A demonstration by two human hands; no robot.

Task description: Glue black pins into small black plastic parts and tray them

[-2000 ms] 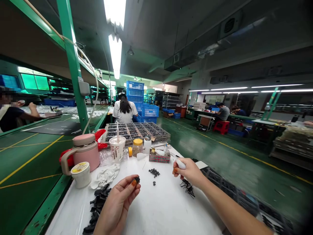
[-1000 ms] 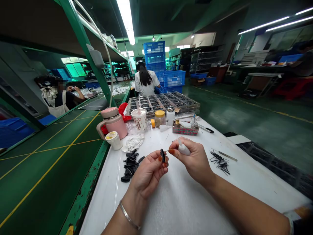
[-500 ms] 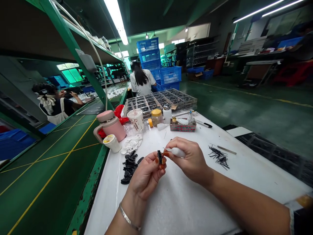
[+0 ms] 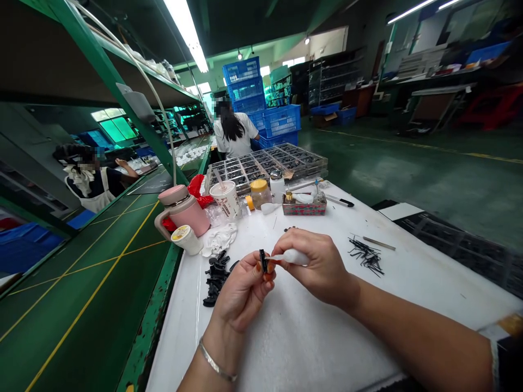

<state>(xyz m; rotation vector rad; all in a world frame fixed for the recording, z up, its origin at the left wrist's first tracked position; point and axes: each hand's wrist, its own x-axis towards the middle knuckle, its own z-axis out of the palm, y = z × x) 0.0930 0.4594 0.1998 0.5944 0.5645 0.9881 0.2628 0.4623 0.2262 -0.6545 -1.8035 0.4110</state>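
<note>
Over the white tabletop (image 4: pixel 302 337), my left hand (image 4: pixel 245 288) pinches a small black plastic part (image 4: pixel 263 261), held upright between thumb and fingers. My right hand (image 4: pixel 318 264) is closed around a small white squeeze bottle (image 4: pixel 296 257) with a thin nozzle. Its nozzle points left and meets the black part, or comes very near it; I cannot tell which. Left of my left hand lies a heap of similar black parts (image 4: pixel 216 277). Thin black strips (image 4: pixel 365 255) are scattered to the right of my right hand.
Behind my hands stand a pink thermos (image 4: pixel 186 212), a paper cup (image 4: pixel 225 198), a yellow-lidded jar (image 4: pixel 260 195) and a small box of bottles (image 4: pixel 304 206). Farther back is a divided tray (image 4: pixel 265 163). A metal rod (image 4: pixel 379 243) lies right. Two people sit beyond the table.
The squeeze bottle's nozzle has moved left and now reaches the black part, or nearly so. My left hand has shifted slightly left. The whole view has tilted a little.
</note>
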